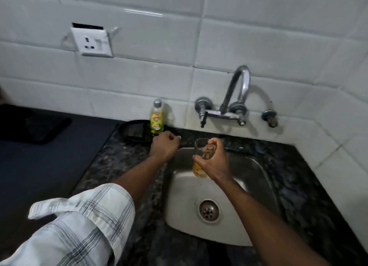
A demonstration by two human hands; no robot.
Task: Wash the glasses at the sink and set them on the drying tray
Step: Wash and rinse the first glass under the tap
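Head view, as two people talk it over:

— What are the hands doing?

— Her or his right hand (214, 162) is wrapped around a glass (203, 157), fingers curled across the front, thumb on the near side. The glass hangs tilted over the sink (256, 222), rim toward twelve o'clock, with a little orange liquid pooled at its bottom. The left hand (164, 146) is closed into a loose fist on the bench (127, 162), at nine o'clock from the glass, just in front of the soap bottle (157, 117). Whether it pinches anything small I cannot tell.

— And the tap?

— The tap (237, 94) sits on the wall at twelve o'clock; no water shows running. I'd judge the wash has barely begun.

— Where does the glass end up?

— Probably the dark tray (133, 129) behind the left hand, at ten o'clock from the sink, though the bottle stands at its edge.

— What could go wrong?

— The grip sits on the middle of a smooth wall; once soap and water coat it, the glass could slide and crack against the steel basin. Raising it carelessly could knock the rim on the tap handles. Reaching for the soap with that fist could tip the bottle onto the tray. The power socket (91, 41) at eleven o'clock hangs loose from the tiles, so splashing that way looks risky.
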